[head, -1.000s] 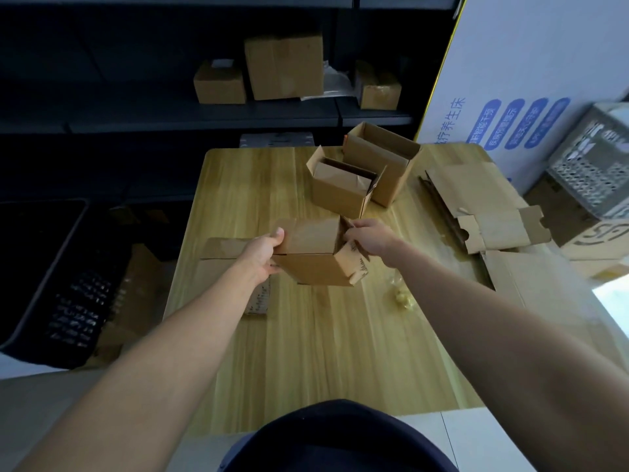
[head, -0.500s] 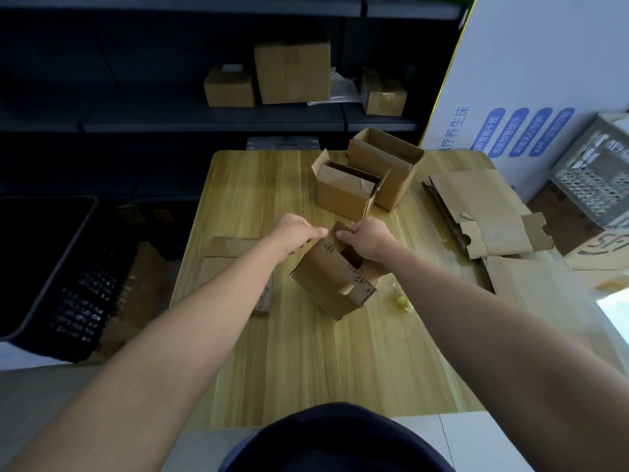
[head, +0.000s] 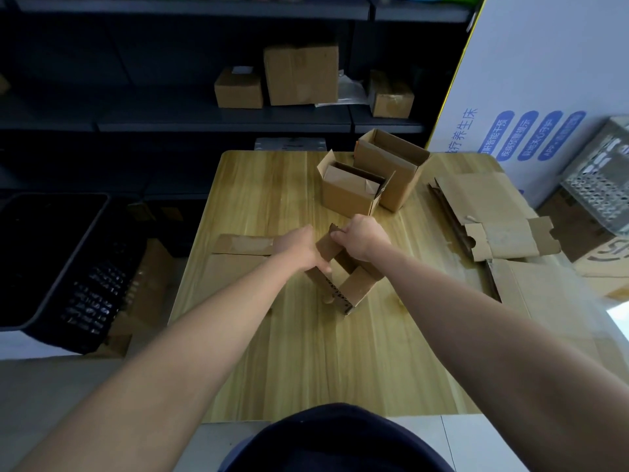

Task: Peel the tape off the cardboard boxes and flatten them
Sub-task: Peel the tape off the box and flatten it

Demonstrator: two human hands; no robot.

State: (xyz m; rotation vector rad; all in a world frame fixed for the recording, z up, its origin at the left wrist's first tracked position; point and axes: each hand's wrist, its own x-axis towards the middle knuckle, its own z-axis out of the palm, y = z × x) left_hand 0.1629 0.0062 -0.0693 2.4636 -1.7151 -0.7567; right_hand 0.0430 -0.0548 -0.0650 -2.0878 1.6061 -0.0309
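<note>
A small brown cardboard box (head: 352, 289) stands tilted on one corner at the middle of the wooden table (head: 306, 352), its open end turned toward me. My left hand (head: 299, 248) grips its left wall, fingers curled over the edge. My right hand (head: 364, 238) grips the upper flap of the same box from the right. Two more small boxes stand behind with their flaps up: a nearer open box (head: 350, 192) and a taller open box (head: 391, 168). Flattened cardboard (head: 238, 253) with a strip of tape lies under my left wrist.
Flattened cartons (head: 493, 216) are piled along the table's right side. A black bin (head: 51, 260) stands on the floor at left. Dark shelving behind holds closed boxes (head: 301, 74). A white printed panel (head: 544, 80) and a perforated metal crate (head: 602, 185) are at right.
The box has turned from lying level to standing on a corner with its open end toward me. My left hand moved from its left end onto its wall; both hands drew closer together.
</note>
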